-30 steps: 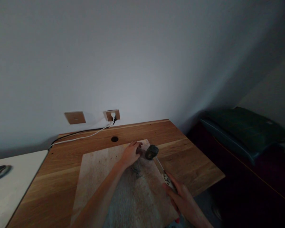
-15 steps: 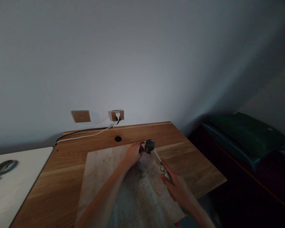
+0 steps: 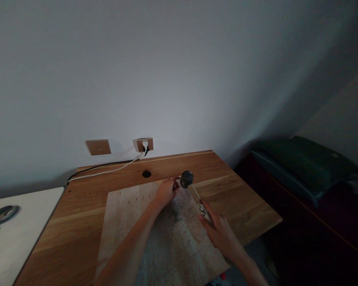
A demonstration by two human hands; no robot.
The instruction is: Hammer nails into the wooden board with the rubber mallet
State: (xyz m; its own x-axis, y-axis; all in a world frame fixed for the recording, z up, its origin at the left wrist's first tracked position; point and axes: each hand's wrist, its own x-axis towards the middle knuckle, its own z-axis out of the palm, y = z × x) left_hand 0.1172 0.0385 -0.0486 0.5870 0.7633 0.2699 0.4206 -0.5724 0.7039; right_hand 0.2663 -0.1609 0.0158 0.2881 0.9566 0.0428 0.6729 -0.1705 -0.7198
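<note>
The chief hazard is a pinched or struck finger: the left hand (image 3: 167, 191) sits at the far right corner of the board (image 3: 116, 226), its fingers curled, and the dark head of the mallet (image 3: 187, 179) hangs just beside them. Whether those fingers pinch a small piece or only rest there, I cannot tell, since the far side of the hand is hidden. The right hand (image 3: 219, 228) has its fingers wrapped around the mallet's handle, so a loose wrist or a twist of that handle could send the head sideways onto the knuckles. Working so close to the board's edge, a blow might also land off the wood and dent the bench (image 3: 244, 198) beneath. The board lies flat with no clamp visible, so it could slide or jump if struck. The loose metal pieces (image 3: 175, 215), heaped on the board near the left wrist, might scatter with any such jolt, and the dim light makes careful aim harder.
</note>
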